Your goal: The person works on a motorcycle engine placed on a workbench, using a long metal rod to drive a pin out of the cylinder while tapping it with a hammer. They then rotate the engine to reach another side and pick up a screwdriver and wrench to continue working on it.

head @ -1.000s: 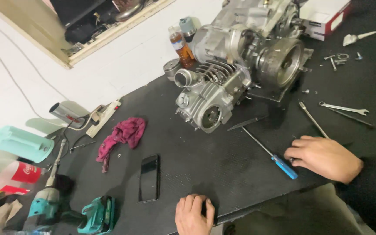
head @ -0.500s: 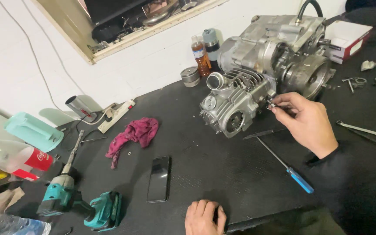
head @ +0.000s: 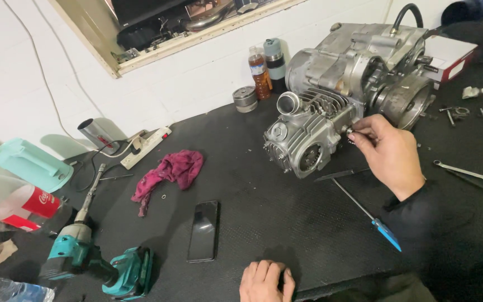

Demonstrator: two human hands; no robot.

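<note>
A grey motorcycle engine with a finned cylinder stands on the black bench mat. My right hand reaches to the cylinder's right side, its thumb and fingertips pinched on a small metal part against the engine. What the part is cannot be made out. My left hand rests flat on the mat's near edge, holding nothing. A blue-handled screwdriver lies on the mat just below my right hand.
A black phone, a crimson rag and a teal cordless impact driver lie to the left. Wrenches and small parts sit at the right. Bottles and a metal cup stand by the white wall.
My right hand rose from the mat near the screwdriver to the engine's cylinder and pinched a small part there. My left hand stayed on the near edge. The view shifted.
</note>
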